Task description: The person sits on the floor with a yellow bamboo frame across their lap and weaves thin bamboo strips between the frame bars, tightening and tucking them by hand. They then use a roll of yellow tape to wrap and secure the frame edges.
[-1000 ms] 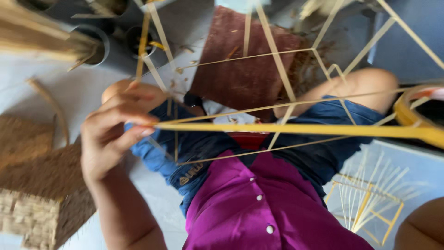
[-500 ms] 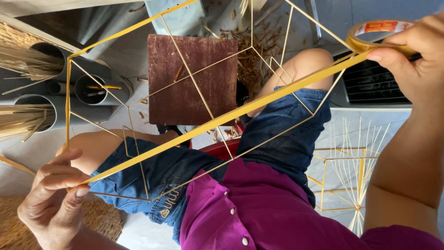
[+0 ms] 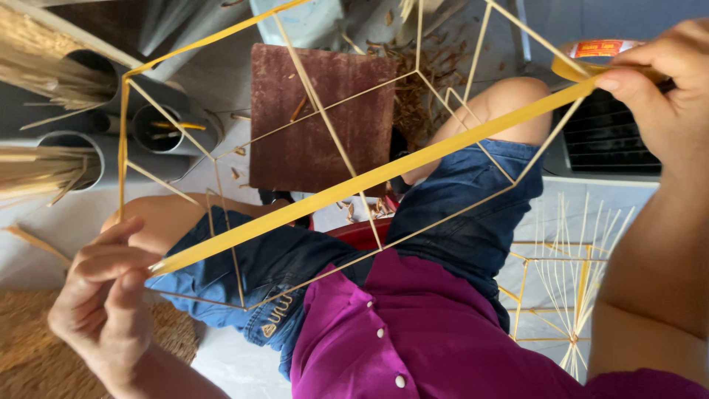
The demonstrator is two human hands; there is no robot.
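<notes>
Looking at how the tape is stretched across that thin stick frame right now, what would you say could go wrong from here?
1. The yellow tape strip is pulled taut from the left hand to the tape roll in the right hand; more tension might bend or snap the thin stick frame it crosses.
2. The long strip hangs free over the denim shorts; it may sag, twist or stick there.
3. The left grip pinches only the strip's end, so it could slip.

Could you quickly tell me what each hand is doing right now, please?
Left hand: closed, pinching the free end of the yellow tape strip against the stick frame.
Right hand: closed, holding the tape roll.
</notes>
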